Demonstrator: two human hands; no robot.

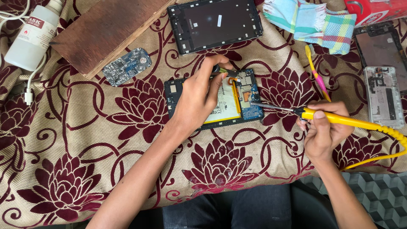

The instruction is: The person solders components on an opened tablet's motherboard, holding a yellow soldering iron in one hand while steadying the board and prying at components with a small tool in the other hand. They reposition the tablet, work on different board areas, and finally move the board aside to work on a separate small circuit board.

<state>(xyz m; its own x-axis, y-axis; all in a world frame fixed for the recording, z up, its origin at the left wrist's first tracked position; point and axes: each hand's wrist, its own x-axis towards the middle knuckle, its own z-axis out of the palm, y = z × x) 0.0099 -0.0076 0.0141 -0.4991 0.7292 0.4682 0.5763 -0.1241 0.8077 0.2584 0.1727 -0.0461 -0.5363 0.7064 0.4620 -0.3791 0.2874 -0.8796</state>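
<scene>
- Holding a yellow iron (335, 118), the right hand (324, 133) is closed around its handle like a pen.
- The iron lies almost flat. Its long metal tip points left, away from the right hand, and ends just at the right edge of the tablet (214, 99).
- The tablet is open, with a blue board (249, 96) and a pale battery (227, 106) showing. It lies to the left of the right hand, and the blue board is the part nearest the tip.
- The left hand (199, 99) rests on top of the tablet, so it is the nearer hand. Its fingers are pinched shut on a small dark tool (221, 70) at the tablet's far edge.
- Past the left hand lies a dark screen frame (214, 23). A wood block (106, 32) and a white bottle (32, 36) sit far off to its left.
- A pink and yellow brush (316, 74) lies just past the right hand, on the flowered cloth (85, 140).
</scene>
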